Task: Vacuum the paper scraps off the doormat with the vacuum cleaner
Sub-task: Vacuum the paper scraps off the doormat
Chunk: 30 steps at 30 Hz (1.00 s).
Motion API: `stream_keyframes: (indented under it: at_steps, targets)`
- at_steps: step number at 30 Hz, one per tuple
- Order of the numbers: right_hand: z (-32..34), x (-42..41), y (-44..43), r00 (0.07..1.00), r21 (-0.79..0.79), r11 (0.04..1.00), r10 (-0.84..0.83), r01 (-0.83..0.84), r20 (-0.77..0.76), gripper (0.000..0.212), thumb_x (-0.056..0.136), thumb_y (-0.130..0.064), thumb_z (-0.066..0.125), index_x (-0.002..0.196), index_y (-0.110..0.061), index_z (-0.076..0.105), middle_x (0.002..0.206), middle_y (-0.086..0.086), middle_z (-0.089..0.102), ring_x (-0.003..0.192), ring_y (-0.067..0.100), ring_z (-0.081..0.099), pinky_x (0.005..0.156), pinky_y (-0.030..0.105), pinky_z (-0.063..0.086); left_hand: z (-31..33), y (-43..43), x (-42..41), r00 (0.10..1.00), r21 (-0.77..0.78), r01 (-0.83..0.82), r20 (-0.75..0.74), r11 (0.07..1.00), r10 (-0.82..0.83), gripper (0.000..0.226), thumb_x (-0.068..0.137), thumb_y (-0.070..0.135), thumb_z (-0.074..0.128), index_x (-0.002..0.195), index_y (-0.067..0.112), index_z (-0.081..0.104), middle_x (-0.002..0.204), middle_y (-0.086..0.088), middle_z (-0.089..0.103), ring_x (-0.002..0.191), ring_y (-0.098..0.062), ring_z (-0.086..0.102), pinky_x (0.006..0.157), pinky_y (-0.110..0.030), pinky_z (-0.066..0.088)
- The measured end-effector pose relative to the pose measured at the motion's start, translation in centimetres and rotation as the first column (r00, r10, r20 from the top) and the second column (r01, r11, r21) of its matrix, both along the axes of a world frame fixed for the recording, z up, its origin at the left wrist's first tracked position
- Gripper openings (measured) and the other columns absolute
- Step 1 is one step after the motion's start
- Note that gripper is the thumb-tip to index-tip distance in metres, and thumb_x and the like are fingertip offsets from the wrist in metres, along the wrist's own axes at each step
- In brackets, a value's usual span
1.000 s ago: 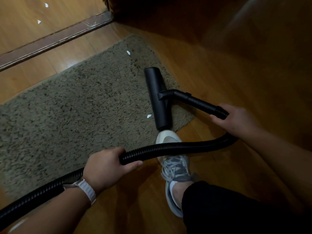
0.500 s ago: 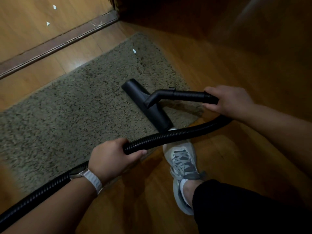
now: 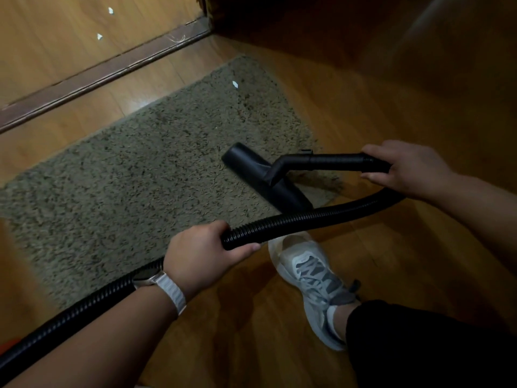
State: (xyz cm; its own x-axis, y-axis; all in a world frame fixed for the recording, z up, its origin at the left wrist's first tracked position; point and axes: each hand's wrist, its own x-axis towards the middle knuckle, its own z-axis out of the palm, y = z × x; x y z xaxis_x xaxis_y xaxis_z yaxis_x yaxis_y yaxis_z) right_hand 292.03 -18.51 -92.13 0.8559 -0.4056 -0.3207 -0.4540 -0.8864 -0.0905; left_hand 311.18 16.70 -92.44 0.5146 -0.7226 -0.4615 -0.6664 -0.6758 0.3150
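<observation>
A shaggy grey-brown doormat (image 3: 134, 186) lies on the wooden floor. The black vacuum floor nozzle (image 3: 251, 169) rests on the mat's near right part, angled towards the upper left. My right hand (image 3: 402, 169) grips the black rigid tube (image 3: 330, 159) joined to the nozzle. My left hand (image 3: 201, 253) grips the black ribbed hose (image 3: 307, 218), which loops from the tube past my left wrist to the lower left. One white paper scrap (image 3: 235, 84) lies near the mat's far right corner.
A dark wooden door threshold (image 3: 106, 72) runs diagonally beyond the mat, with two white scraps (image 3: 99, 36) on the floor behind it. My shoe (image 3: 310, 275) stands on the floor just off the mat's near right corner. A dark corner sits at top right.
The nozzle swung and slid over the scrap that lay near the mat's near right edge; that scrap is no longer visible. My right hand rose and moved left with the tube.
</observation>
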Motion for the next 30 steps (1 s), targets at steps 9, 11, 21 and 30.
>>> stream_keyframes:
  at_steps: [9, 11, 21, 30]
  targets:
    - [-1.1, 3.3, 0.9, 0.994, 0.021, 0.993, 0.113, -0.113, 0.013, 0.054, 0.088, -0.037, 0.071, 0.138, -0.023, 0.056, 0.095, 0.003, 0.056, 0.08, 0.026, 0.056, 0.056, 0.029, 0.032, -0.7, 0.6, 0.4, 0.999, -0.024, -0.022, 0.03, 0.999, 0.023, 0.083, 0.065, 0.097, 0.028, 0.092, 0.028, 0.065, 0.072, 0.01, 0.064, 0.064, -0.008, 0.063, 0.058, -0.034, 0.057]
    - [-1.2, 3.4, 0.8, 0.994, 0.029, 0.994, 0.105, -0.105, 0.012, 0.054, 0.088, -0.038, 0.07, 0.138, -0.024, 0.055, 0.095, 0.002, 0.055, 0.081, 0.025, 0.056, 0.057, 0.03, 0.035, -0.6, 0.5, 0.6, 0.999, -0.02, -0.033, 0.032, 0.999, 0.034, 0.084, 0.065, 0.097, 0.029, 0.093, 0.028, 0.066, 0.074, 0.009, 0.066, 0.066, -0.01, 0.064, 0.059, -0.034, 0.058]
    - [0.3, 0.3, -0.4, 0.992, 0.019, 0.992, -0.129, 0.129, -0.005, 0.052, 0.089, -0.034, 0.068, 0.138, -0.024, 0.053, 0.096, -0.004, 0.046, 0.082, 0.016, 0.044, 0.062, 0.03, 0.032, -0.3, -0.4, 0.2, 0.999, -0.006, -0.034, 0.017, 0.999, 0.034, 0.078, 0.063, 0.093, 0.028, 0.088, 0.028, 0.062, 0.063, 0.011, 0.056, 0.062, -0.012, 0.06, 0.057, -0.03, 0.053]
    - [-0.2, 1.6, 0.7, 0.999, 0.041, 0.999, 0.013, -0.014, 0.029, 0.054, 0.087, -0.036, 0.069, 0.138, -0.024, 0.055, 0.097, 0.001, 0.054, 0.079, 0.019, 0.048, 0.06, 0.033, 0.043, -0.1, -0.3, 0.7, 0.999, 0.013, -0.016, 0.028, 1.0, 0.015, 0.07, 0.069, 0.09, 0.037, 0.088, 0.028, 0.062, 0.065, 0.011, 0.057, 0.061, -0.009, 0.059, 0.054, -0.029, 0.051]
